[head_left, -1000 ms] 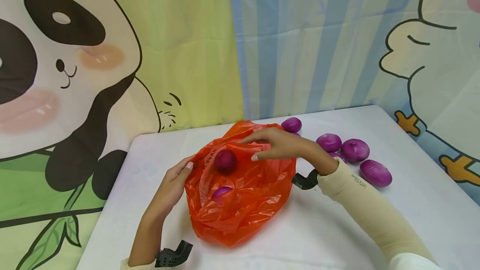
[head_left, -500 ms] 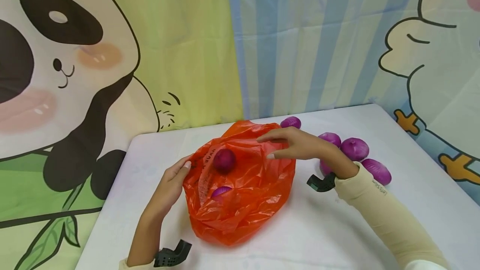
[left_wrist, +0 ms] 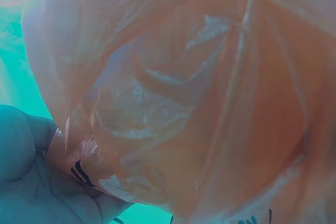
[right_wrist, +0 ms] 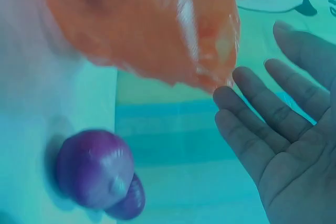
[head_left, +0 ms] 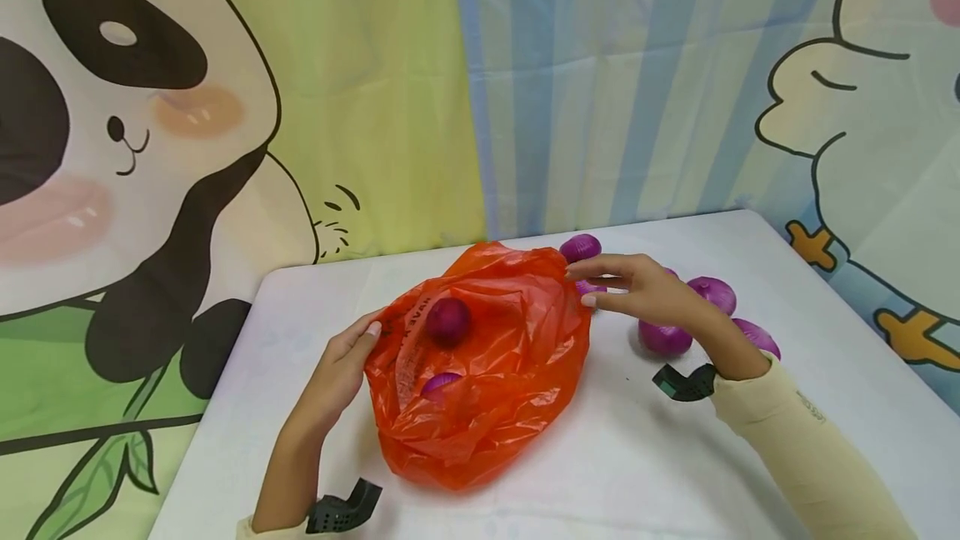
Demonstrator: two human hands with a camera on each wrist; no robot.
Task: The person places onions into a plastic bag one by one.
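head: left hand [head_left: 341, 372] pinches bag [head_left: 480, 440]; right hand [head_left: 647, 292], fingers apart
onion [head_left: 581, 247] beyond right fingertips; slack left pinch could collapse bag

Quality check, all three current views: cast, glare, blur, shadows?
Head: mostly sharp, even light, small glints on the red bag, soft shadow on the table below the right sleeve. Left wrist: strong cyan cast, bag hazy and soft. Right wrist: cyan cast too, bright glare streak down the bag, onions slightly soft.

Wht tbl [head_left: 600, 473]; bkgd cloth [head_left: 555, 90] behind w/ panda print [head_left: 157, 148] L.
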